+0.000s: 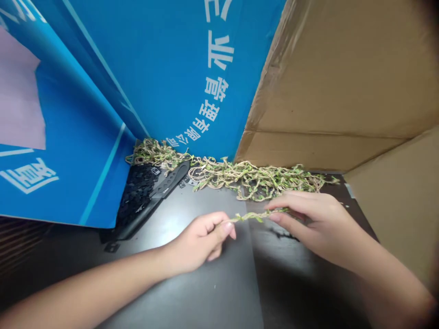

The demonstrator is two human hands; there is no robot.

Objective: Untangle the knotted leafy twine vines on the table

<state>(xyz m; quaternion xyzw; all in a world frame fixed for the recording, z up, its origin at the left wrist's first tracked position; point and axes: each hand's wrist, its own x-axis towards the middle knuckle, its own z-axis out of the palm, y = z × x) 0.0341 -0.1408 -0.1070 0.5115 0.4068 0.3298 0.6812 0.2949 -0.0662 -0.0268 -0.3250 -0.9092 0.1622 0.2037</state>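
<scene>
Between my two hands stretches a short length of twine with green leaves point(252, 215), held above the dark tabletop. My left hand point(202, 237) pinches its left end between thumb and fingers. At the other end, my right hand point(315, 219) has its thumb and fingertips closed around the twine. Just behind the hands lies a long tangled pile of the same leafy twine point(274, 178). A smaller heap of it point(154, 153) sits farther left, in the corner.
A black utility knife point(154, 201) lies left of my left hand, beside a mass of small black pieces point(132, 183). Blue printed panels point(164, 68) stand behind and left. Brown cardboard walls point(336, 82) close off the back right. The tabletop point(206, 292) extends toward me.
</scene>
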